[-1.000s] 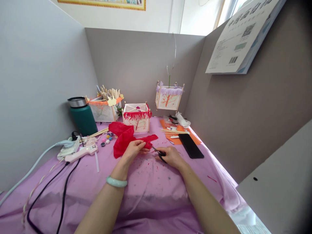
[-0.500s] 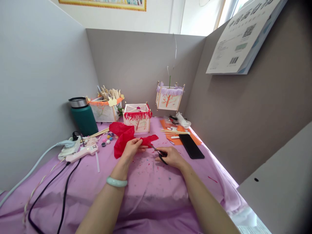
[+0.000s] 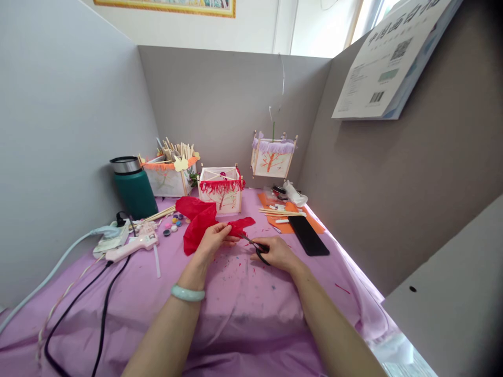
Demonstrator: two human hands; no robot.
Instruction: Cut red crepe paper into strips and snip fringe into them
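Red tissue paper (image 3: pixel 198 222) lies crumpled on the purple cloth, with a narrower piece stretching right past my left hand (image 3: pixel 216 240). That hand pinches the paper between thumb and fingers. My right hand (image 3: pixel 277 252) is closed around black-handled scissors (image 3: pixel 262 249), whose blades point up and left to the paper near my left fingertips. Whether the blades are parted is too small to tell. Small red scraps lie on the cloth below. Behind the paper stands a white box lantern (image 3: pixel 222 199) with red fringe.
A green bottle (image 3: pixel 135 191), a stick-filled box (image 3: pixel 168 179) and a pink glue gun (image 3: pixel 133 247) with cables are on the left. A black phone (image 3: pixel 308 235) rests on orange paper (image 3: pixel 316 224) at right. A purple-fringed lantern (image 3: pixel 273 158) hangs behind.
My hands and the scissors have hardly moved; the red paper at my left fingertips has shifted slightly beside the blades.
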